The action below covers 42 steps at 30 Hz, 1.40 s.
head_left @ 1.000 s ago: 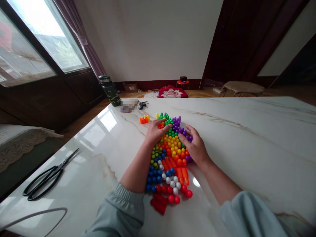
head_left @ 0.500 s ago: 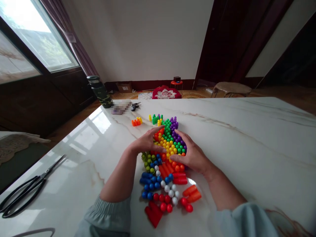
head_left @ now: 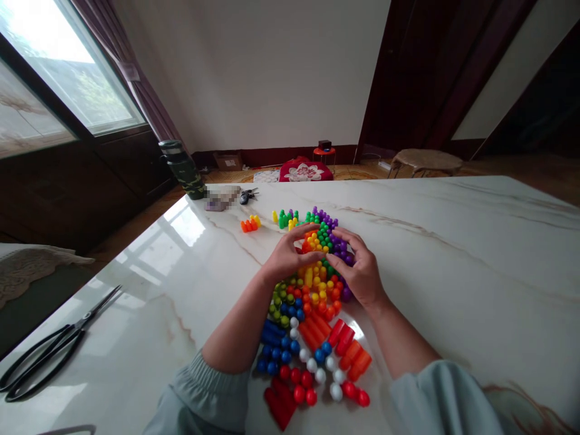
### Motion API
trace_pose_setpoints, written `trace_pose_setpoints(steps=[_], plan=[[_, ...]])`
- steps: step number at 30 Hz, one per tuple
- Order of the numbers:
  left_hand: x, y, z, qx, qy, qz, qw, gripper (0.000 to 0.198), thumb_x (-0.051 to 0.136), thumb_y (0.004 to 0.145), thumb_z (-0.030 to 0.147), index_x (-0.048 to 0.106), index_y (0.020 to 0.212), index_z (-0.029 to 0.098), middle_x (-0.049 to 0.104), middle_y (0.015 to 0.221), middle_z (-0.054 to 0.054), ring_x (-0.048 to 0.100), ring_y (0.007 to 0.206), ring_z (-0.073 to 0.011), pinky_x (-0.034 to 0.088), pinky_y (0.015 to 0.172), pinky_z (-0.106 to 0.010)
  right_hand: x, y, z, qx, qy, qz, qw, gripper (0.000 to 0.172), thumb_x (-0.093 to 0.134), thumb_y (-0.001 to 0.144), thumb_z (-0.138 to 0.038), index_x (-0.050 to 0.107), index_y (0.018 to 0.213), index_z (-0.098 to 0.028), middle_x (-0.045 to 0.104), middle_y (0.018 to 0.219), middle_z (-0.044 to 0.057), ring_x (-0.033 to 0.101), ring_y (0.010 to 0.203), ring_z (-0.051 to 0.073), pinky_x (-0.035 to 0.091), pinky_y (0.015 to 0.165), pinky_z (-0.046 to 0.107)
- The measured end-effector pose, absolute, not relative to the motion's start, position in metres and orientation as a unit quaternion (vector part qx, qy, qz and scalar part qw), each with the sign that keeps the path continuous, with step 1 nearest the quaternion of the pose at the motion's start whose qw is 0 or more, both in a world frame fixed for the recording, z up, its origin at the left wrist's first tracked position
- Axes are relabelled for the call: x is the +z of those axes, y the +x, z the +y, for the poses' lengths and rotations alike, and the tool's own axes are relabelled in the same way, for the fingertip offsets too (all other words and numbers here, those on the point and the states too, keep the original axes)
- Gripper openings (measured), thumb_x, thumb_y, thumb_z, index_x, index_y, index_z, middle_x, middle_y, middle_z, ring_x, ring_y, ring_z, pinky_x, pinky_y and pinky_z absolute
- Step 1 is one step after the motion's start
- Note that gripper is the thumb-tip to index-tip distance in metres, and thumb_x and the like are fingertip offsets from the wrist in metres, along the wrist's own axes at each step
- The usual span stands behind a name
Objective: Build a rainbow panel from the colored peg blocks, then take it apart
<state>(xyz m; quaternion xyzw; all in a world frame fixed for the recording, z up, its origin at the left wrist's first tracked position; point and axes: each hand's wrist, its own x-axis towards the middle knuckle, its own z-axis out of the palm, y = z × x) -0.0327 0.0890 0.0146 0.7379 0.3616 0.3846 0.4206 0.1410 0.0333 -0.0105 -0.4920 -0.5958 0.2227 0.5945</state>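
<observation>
A crowded bunch of small plastic pegs with round heads lies on the table before me. My left hand [head_left: 292,251] curves around the left side of its far part, by orange and yellow pegs [head_left: 317,243]. From the right, my right hand [head_left: 362,269] cups purple pegs [head_left: 341,249] and green pegs [head_left: 324,234]. Thumbs and fingertips nearly meet around these pegs; the palm-side contact is partly hidden. Nearer to me are olive pegs [head_left: 281,299], blue pegs [head_left: 276,353], white pegs [head_left: 312,365] and red pegs [head_left: 296,377], some lying on their sides.
Black-handled scissors [head_left: 67,341] lie at the left. A camouflage flask [head_left: 185,172], a blurred-out item [head_left: 222,198] and keys [head_left: 247,196] are at the far left edge. A small orange-yellow group [head_left: 251,223] stands apart. Beyond the marble table [head_left: 453,272] is a stool [head_left: 426,160].
Both hands have shifted right and slightly away, with the far green, purple and yellow pegs moving right. Some near red and white pegs have spread to the right.
</observation>
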Motion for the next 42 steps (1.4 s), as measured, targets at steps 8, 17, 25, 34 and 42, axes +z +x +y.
trace_pose_setpoints(steps=[8,17,25,34,42], plan=[[0.024,-0.031,0.089,0.506,0.644,0.331,0.469,0.046,0.062,0.082,0.048,0.062,0.120,0.023,0.066,0.121,-0.008,0.061,0.110,-0.0262,0.051,0.088,-0.038,-0.007,0.145,0.033,0.249,-0.471,-0.437,0.725,0.041,0.045,0.090,-0.049,0.061,0.113,-0.019,0.065,0.119,0.010,0.060,0.110,0.025,0.045,0.096,0.044],[0.023,-0.036,0.183,0.292,0.751,0.556,0.202,0.077,0.072,0.061,0.065,0.059,0.127,0.027,0.057,0.129,-0.013,0.050,0.121,-0.0352,0.034,0.104,-0.046,-0.020,0.159,0.046,0.190,-0.618,-0.440,0.624,0.057,0.036,0.091,-0.061,0.059,0.120,-0.018,0.059,0.127,0.012,0.050,0.121,0.026,0.034,0.107,0.045],[0.030,0.015,0.183,0.113,0.833,0.507,0.191,0.067,0.069,0.058,0.071,0.069,0.112,0.031,0.069,0.113,-0.006,0.060,0.107,-0.0305,0.046,0.093,-0.038,-0.024,0.155,0.049,0.150,-0.648,-0.520,0.536,0.063,0.035,0.090,-0.060,0.047,0.137,-0.020,0.042,0.146,0.012,0.032,0.138,0.028,0.023,0.114,0.050],[0.036,0.017,0.131,0.239,0.842,0.354,0.330,0.044,0.068,0.075,0.045,0.069,0.112,0.021,0.072,0.107,-0.005,0.065,0.099,-0.0208,0.050,0.090,-0.030,-0.021,0.153,0.047,0.192,-0.601,-0.516,0.580,0.055,0.064,0.073,-0.038,0.056,0.125,-0.022,0.059,0.129,0.009,0.053,0.120,0.028,0.039,0.105,0.048],[0.055,-0.072,0.116,0.387,0.786,0.427,0.223,0.025,0.059,0.084,0.037,0.072,0.097,0.020,0.073,0.096,-0.007,0.066,0.090,-0.0202,0.054,0.077,-0.031,-0.017,0.150,0.045,0.243,-0.572,-0.447,0.643,0.038,0.063,0.078,-0.045,0.065,0.105,-0.018,0.069,0.099,0.008,0.064,0.089,0.022,0.051,0.083,0.038]])
